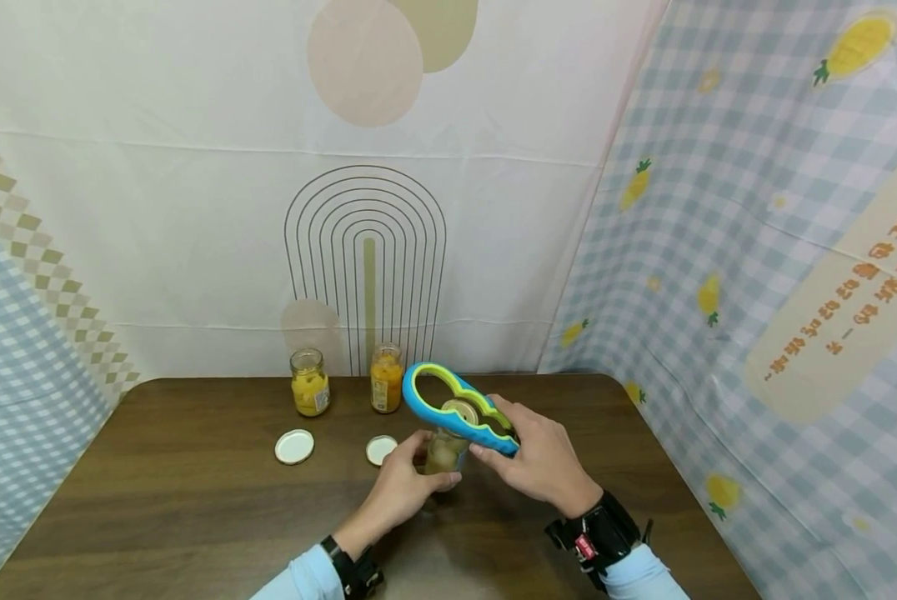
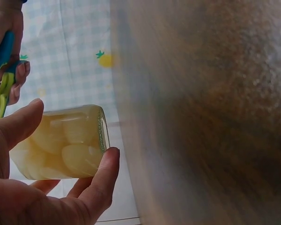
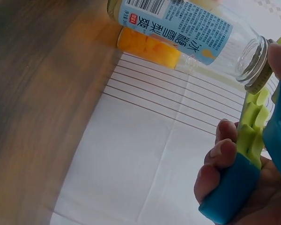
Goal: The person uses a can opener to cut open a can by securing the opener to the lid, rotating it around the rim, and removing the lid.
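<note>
My left hand (image 1: 402,487) holds a glass jar (image 2: 68,140) of pale fruit chunks around its body, thumb on one side and fingers on the other. A light-blue label (image 3: 178,30) is on the jar, and a gold lid (image 3: 259,77) covers its mouth. My right hand (image 1: 542,458) grips the handles of a blue jar opener (image 1: 413,402) with a scalloped green lining (image 3: 252,124). In the head view, the lid shows between the opener's two arms. The right wrist view has the lid against the green scallops.
Behind my hands stand a lidless jar of yellow fruit (image 1: 310,392) and a jar of orange fruit (image 1: 386,385). Two white lids (image 1: 294,447) lie in front of them on the brown table (image 1: 193,492). Cloth curtains (image 1: 208,250) hang behind and at the sides.
</note>
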`<action>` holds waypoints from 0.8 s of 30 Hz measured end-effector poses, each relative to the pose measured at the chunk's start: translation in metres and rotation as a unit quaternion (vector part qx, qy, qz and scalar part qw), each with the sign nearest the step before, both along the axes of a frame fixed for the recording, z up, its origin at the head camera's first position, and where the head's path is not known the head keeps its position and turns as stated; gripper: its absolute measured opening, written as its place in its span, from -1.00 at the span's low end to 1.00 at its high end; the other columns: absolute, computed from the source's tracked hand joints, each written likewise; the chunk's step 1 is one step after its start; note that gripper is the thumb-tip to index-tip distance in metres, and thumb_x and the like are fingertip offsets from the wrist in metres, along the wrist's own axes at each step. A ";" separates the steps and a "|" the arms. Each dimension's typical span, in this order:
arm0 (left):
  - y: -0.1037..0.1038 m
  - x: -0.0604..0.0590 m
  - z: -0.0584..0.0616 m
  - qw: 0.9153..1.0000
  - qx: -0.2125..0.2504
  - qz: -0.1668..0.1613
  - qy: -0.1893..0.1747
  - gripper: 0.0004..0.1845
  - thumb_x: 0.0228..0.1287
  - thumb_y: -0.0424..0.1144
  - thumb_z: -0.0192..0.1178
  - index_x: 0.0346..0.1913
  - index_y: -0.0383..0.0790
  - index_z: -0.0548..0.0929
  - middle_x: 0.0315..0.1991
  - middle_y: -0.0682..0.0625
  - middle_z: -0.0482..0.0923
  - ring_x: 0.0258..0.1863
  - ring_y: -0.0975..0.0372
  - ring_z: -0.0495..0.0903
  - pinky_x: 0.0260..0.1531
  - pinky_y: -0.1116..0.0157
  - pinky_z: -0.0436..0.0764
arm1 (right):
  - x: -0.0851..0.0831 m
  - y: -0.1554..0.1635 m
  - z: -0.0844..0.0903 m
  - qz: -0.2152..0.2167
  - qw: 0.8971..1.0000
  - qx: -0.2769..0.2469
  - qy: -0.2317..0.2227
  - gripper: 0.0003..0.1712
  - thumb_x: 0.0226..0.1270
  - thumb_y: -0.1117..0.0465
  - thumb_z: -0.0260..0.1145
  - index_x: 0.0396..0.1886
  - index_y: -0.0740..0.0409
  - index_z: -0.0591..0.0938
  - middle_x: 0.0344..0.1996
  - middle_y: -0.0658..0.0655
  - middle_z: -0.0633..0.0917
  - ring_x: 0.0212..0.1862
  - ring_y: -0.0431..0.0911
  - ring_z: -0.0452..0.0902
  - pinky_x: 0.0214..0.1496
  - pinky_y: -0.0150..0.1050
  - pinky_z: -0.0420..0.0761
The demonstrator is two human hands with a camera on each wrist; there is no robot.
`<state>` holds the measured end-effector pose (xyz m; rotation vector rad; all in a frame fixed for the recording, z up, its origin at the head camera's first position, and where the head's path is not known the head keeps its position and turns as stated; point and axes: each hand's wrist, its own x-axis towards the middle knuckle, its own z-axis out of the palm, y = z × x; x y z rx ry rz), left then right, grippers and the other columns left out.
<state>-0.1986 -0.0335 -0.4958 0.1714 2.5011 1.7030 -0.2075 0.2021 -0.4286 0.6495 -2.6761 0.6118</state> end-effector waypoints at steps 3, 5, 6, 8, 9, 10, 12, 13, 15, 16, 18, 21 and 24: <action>0.000 0.000 0.001 1.000 -0.001 0.000 0.001 -0.34 0.21 0.03 0.59 0.33 -0.02 0.60 0.12 -0.05 0.75 0.16 0.04 0.68 0.06 -0.02 0.72 | 0.001 0.000 0.001 -0.003 1.000 0.003 -0.003 -0.10 0.27 -0.30 0.52 0.50 0.03 0.56 0.10 0.06 0.81 -0.18 -0.23 0.66 -0.25 -0.33 0.59; 0.001 0.000 0.001 1.000 -0.004 0.000 0.005 -0.33 0.20 0.03 0.60 0.34 -0.02 0.60 0.12 -0.05 0.75 0.17 0.03 0.68 0.08 -0.04 0.71 | 0.002 0.001 0.002 -0.005 1.000 0.005 -0.005 -0.10 0.26 -0.29 0.53 0.50 0.02 0.56 0.03 0.02 0.81 -0.26 -0.26 0.58 -0.30 -0.39 0.52; 0.001 0.000 0.001 1.000 -0.005 0.000 0.006 -0.32 0.20 0.03 0.60 0.34 -0.02 0.60 0.13 -0.05 0.75 0.17 0.03 0.68 0.09 -0.05 0.71 | 0.002 0.001 0.001 -0.005 1.000 0.006 -0.004 -0.09 0.26 -0.29 0.53 0.50 0.02 0.56 0.00 0.01 0.80 -0.29 -0.28 0.55 -0.32 -0.41 0.49; 0.001 0.000 0.001 1.000 -0.008 -0.001 0.011 -0.32 0.19 0.02 0.61 0.33 -0.02 0.61 0.13 -0.06 0.75 0.17 0.03 0.68 0.09 -0.07 0.71 | 0.002 0.001 0.001 -0.005 1.000 0.008 -0.001 -0.09 0.25 -0.29 0.54 0.49 0.02 0.57 -0.07 -0.03 0.79 -0.34 -0.31 0.49 -0.37 -0.44 0.44; 0.001 0.000 0.001 1.000 -0.009 -0.002 0.013 -0.33 0.19 0.01 0.61 0.33 -0.01 0.61 0.13 -0.06 0.75 0.17 0.03 0.68 0.09 -0.07 0.71 | 0.002 0.001 0.001 -0.005 1.000 0.009 0.002 -0.09 0.25 -0.30 0.54 0.49 0.02 0.57 -0.10 -0.05 0.78 -0.37 -0.32 0.46 -0.39 -0.44 0.42; 0.000 0.000 0.001 1.000 -0.009 -0.003 0.014 -0.33 0.19 0.01 0.61 0.33 -0.01 0.61 0.13 -0.06 0.75 0.16 0.03 0.68 0.09 -0.07 0.70 | 0.002 0.000 0.001 -0.004 1.000 0.009 0.004 -0.09 0.24 -0.29 0.54 0.49 0.02 0.57 -0.13 -0.06 0.76 -0.38 -0.32 0.44 -0.40 -0.45 0.41; 0.000 0.000 0.001 1.000 -0.010 -0.004 0.014 -0.34 0.18 0.01 0.61 0.32 0.01 0.62 0.12 -0.06 0.75 0.16 0.03 0.68 0.09 -0.07 0.70 | 0.002 -0.001 0.001 -0.002 1.000 0.012 0.008 -0.09 0.24 -0.30 0.54 0.48 0.02 0.58 -0.19 -0.09 0.73 -0.42 -0.33 0.40 -0.43 -0.45 0.38; 0.000 0.001 0.001 1.000 -0.011 -0.004 0.015 -0.34 0.19 0.01 0.61 0.32 0.02 0.62 0.12 -0.06 0.75 0.15 0.03 0.68 0.09 -0.07 0.70 | 0.002 -0.001 0.001 -0.001 1.000 0.014 0.009 -0.09 0.24 -0.30 0.54 0.48 0.02 0.58 -0.20 -0.09 0.72 -0.43 -0.34 0.38 -0.44 -0.45 0.37; 0.000 0.001 0.000 1.000 -0.011 -0.004 0.015 -0.32 0.19 -0.01 0.61 0.35 0.01 0.61 0.13 -0.07 0.75 0.16 0.03 0.68 0.09 -0.06 0.71 | 0.002 -0.003 0.000 0.001 1.000 0.018 0.008 -0.09 0.23 -0.31 0.54 0.48 0.02 0.58 -0.22 -0.09 0.71 -0.45 -0.34 0.36 -0.46 -0.45 0.35; 0.000 0.001 0.000 1.000 -0.011 -0.005 0.017 -0.31 0.20 -0.02 0.61 0.37 0.00 0.60 0.13 -0.08 0.75 0.16 0.02 0.68 0.09 -0.07 0.71 | 0.002 -0.004 0.000 0.002 1.000 0.020 0.006 -0.09 0.23 -0.32 0.54 0.48 0.02 0.58 -0.22 -0.07 0.72 -0.45 -0.34 0.35 -0.46 -0.45 0.35; 0.000 0.001 0.000 1.000 -0.010 -0.006 0.019 -0.29 0.21 -0.04 0.60 0.40 -0.02 0.58 0.14 -0.10 0.74 0.17 0.00 0.69 0.10 -0.07 0.71 | 0.002 -0.005 0.000 0.002 1.000 0.023 0.004 -0.09 0.23 -0.32 0.54 0.47 0.02 0.58 -0.21 -0.05 0.73 -0.46 -0.34 0.34 -0.47 -0.45 0.34; 0.000 0.001 0.000 1.000 -0.012 -0.008 0.024 -0.28 0.22 -0.05 0.60 0.41 -0.04 0.58 0.14 -0.12 0.74 0.18 -0.02 0.69 0.11 -0.09 0.72 | 0.002 -0.007 0.000 0.001 1.000 0.028 0.003 -0.09 0.24 -0.33 0.53 0.46 0.03 0.59 -0.21 -0.05 0.73 -0.47 -0.35 0.34 -0.48 -0.46 0.33; -0.001 0.001 0.000 1.000 -0.015 -0.007 0.026 -0.31 0.21 -0.04 0.60 0.38 -0.04 0.59 0.15 -0.12 0.74 0.18 -0.04 0.69 0.12 -0.11 0.71 | 0.003 -0.008 -0.001 -0.002 0.999 0.033 0.010 -0.09 0.23 -0.33 0.54 0.45 0.05 0.60 -0.21 -0.09 0.72 -0.47 -0.35 0.33 -0.48 -0.46 0.32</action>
